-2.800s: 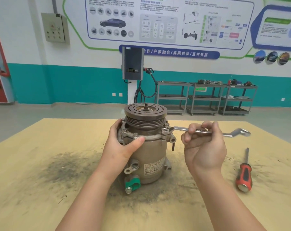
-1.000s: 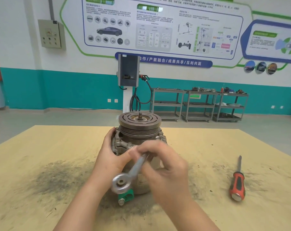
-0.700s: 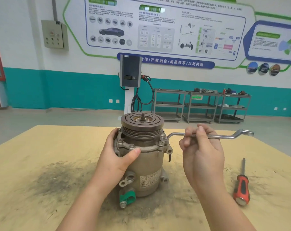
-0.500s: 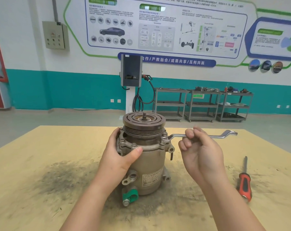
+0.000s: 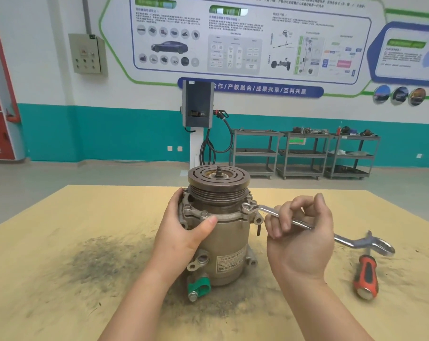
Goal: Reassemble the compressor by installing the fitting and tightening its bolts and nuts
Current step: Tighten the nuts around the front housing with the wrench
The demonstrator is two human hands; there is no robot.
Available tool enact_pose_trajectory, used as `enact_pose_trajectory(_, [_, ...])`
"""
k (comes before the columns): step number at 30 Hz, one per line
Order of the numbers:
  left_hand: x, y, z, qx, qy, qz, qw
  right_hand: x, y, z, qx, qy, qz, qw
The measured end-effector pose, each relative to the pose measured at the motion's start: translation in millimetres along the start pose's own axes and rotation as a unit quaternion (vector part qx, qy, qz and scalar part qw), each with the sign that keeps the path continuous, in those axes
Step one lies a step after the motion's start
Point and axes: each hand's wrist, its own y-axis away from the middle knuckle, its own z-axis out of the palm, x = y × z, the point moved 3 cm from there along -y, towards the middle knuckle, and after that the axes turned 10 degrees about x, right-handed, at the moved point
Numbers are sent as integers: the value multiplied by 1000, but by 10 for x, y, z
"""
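Yellow, grime-smudged surface (image 5: pixel 60 217) carries our compressor (image 5: pixel 223 237), which stands upright near the middle with its pulley on top. Our left hand (image 5: pixel 183 232) wraps the flange, thumb across the front. Our right hand (image 5: pixel 299 237) closes around the wrench (image 5: pixel 265 209), whose ring end sits on a bolt at the flange's right side. Just right lies a red-handled screwdriver (image 5: pixel 366 276).

One compressor (image 5: pixel 223 232), one wrench (image 5: pixel 307 226), one screwdriver (image 5: pixel 366 276).
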Motion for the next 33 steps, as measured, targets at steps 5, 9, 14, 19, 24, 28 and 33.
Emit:
enact_pose_trajectory(5, [-7, -7, 38, -3, 9, -13, 1000, 79, 434, 112, -192, 288, -344, 873])
enact_pose_trajectory(9, [-9, -105, 43, -26, 10, -23, 999, 208, 497, 212, -282, 408, -349, 795])
enact_pose_trajectory(14, [-41, -52, 22, -3, -8, 5, 1000, -55, 366, 241, -271, 368, -395, 797])
enact_pose_trajectory(19, [10, 19, 12, 7, 14, 4, 1000, -247, 128, 152, -102, 135, -199, 965])
enact_pose_trajectory(24, [17, 19, 32, 10, 12, 2, 1000, -128, -119, 18, 4, 46, 3, 999])
enact_pose_trajectory(28, [10, 15, 27, 9, 18, 4, 1000, -42, -249, -22, 22, 21, 108, 994])
enact_pose_trajectory(33, [4, 14, 24, 1, 16, 7, 1000, -31, -300, -56, 28, 51, 95, 994])
